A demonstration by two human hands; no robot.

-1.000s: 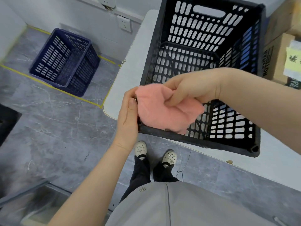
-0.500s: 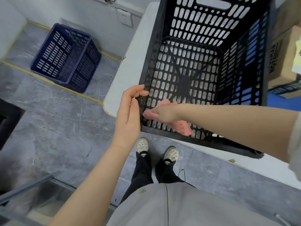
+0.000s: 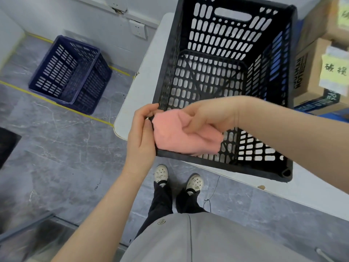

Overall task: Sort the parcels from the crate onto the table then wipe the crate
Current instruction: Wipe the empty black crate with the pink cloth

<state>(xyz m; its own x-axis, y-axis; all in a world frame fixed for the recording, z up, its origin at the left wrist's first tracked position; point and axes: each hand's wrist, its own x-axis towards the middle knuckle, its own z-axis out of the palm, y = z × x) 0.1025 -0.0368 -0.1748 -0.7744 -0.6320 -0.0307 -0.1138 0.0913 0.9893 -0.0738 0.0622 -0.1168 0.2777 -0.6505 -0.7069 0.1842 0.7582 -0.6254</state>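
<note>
**A:** How is the left hand set?

**B:** The left hand (image 3: 141, 137) comes up from below with a straight wrist. It grips the crate (image 3: 245, 170) at its near left corner. Its fingers (image 3: 149, 110) are pressed together and curled over the rim, and the thumb lies along the outside wall.

**A:** And the right?

**B:** The right hand (image 3: 209, 118) reaches in from the right, its forearm crossing above the crate's near wall. Its fingers (image 3: 196, 126) are curled and bunched, pinching the cloth (image 3: 177, 138) against the palm. The cloth sits at that same corner, just beside the left fingers and against the inner side of the near rim.

**A:** What does the cloth look like?

**B:** It is pink, soft and slightly fuzzy, crumpled into a loose wad. Most of it spills out below the right fingers, and a fold trails off to their right over the slotted wall.

**A:** And the crate?

**B:** It is black plastic with slotted walls and floor and a handle slot in the wall farthest from the fingers. It stands upright on the white table (image 3: 143, 80), near the table's rounded corner.

**A:** Anything else around?

**B:** Cardboard boxes (image 3: 311, 72) are stacked beyond the right forearm, past the crate's right wall. A blue crate (image 3: 69, 72) sits on the floor, well to the left of the left fingers.
</note>
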